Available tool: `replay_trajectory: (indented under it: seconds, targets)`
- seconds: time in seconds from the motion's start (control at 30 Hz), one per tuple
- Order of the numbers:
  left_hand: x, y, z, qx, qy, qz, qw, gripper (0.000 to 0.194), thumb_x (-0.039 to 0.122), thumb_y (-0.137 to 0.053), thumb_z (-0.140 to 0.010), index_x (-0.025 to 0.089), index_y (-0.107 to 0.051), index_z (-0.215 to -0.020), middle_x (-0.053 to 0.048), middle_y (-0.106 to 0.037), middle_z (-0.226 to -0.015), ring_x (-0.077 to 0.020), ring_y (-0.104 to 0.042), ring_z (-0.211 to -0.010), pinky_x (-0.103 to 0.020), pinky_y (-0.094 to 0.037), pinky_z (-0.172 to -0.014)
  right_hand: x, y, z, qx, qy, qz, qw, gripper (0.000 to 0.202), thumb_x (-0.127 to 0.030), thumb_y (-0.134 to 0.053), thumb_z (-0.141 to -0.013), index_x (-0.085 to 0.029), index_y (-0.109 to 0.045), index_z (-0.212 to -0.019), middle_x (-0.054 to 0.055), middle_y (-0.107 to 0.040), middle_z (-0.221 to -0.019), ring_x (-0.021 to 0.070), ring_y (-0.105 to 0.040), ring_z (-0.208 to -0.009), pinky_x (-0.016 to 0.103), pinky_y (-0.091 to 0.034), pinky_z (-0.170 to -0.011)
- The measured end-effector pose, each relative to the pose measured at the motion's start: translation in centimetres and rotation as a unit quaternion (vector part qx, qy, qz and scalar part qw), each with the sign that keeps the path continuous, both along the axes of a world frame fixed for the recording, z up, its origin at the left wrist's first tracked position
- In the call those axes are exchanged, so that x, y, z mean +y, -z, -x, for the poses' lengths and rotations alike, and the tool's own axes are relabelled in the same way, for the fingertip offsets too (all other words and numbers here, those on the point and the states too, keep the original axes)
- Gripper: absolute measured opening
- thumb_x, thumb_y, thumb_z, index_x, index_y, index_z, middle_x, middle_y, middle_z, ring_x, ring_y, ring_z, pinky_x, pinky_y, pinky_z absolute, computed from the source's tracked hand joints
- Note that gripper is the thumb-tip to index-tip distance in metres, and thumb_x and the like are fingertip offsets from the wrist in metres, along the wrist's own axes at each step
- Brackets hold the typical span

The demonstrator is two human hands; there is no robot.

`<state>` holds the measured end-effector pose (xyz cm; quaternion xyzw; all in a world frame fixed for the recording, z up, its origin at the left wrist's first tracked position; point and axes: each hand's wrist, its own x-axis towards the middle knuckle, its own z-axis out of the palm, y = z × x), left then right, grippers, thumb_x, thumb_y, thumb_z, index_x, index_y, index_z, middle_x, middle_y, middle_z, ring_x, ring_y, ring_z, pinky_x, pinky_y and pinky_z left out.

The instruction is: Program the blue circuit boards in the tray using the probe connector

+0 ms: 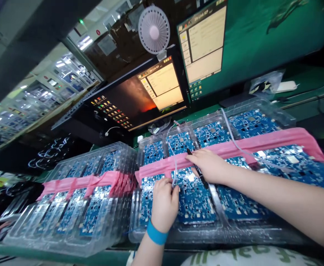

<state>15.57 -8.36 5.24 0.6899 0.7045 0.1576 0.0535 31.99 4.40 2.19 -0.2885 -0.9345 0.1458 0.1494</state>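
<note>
My left hand [164,203], with a blue band round its wrist, is closed over the left part of the near tray. Its thumb and fingers pinch the lower end of a thin white cable [175,164]. My right hand [210,166] is closed round a black pen [202,180] and rests near the pink strip. Below both hands lie blue circuit boards [195,203], set in the pockets of a clear plastic tray [175,232]. A long pink strip [156,165] runs across the boards. A second white cable [228,125] crosses the tray to the right.
On the left stands a stack of clear trays [59,244] with more blue boards and pink strips. Behind are a monitor [139,107] and a larger screen [250,48], with a round white fan [154,31] above. A clear plastic bag [264,85] lies at the back right.
</note>
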Motion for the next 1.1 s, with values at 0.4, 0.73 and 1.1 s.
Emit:
replay_trajectory:
  seconds: [0.4, 0.73, 1.1]
  targets:
    - [1.0, 0.8, 0.1, 0.005, -0.007, 0.003, 1.0, 0.017, 0.023, -0.042, -0.081, 0.015, -0.057, -0.083, -0.009, -0.059, -0.085, -0.0232, -0.053, -0.087, -0.043, -0.042, -0.08, 0.0, -0.4, -0.2, 0.003, 0.002, 0.006, 1.0, 0.037, -0.022, -0.051, -0.077, -0.012, -0.048, -0.113, 0.009, -0.05, -0.101, 0.0226, -0.04, -0.099, 0.035, -0.03, -0.088]
    - [1.1, 0.7, 0.0, 0.013, 0.009, 0.01, 1.0, 0.016, 0.022, -0.044, -0.08, 0.015, -0.058, -0.081, -0.009, -0.06, -0.084, -0.0234, -0.053, -0.086, -0.042, -0.041, -0.08, 0.0, -0.4, -0.1, -0.004, 0.003, 0.017, 1.0, 0.04, -0.02, -0.054, -0.075, -0.013, -0.047, -0.113, 0.009, -0.05, -0.103, 0.0232, -0.038, -0.103, 0.036, -0.027, -0.09]
    - [1.1, -0.2, -1.0, 0.067, 0.019, 0.033, 0.997, 0.013, 0.02, -0.049, -0.079, 0.02, -0.058, -0.069, -0.002, -0.061, -0.085, -0.0217, -0.051, -0.09, -0.053, -0.021, -0.094, 0.0, -0.4, -0.1, 0.009, 0.001, 0.004, 1.0, 0.037, -0.02, -0.054, -0.074, -0.012, -0.049, -0.11, 0.009, -0.051, -0.1, 0.0233, -0.039, -0.101, 0.036, -0.027, -0.089]
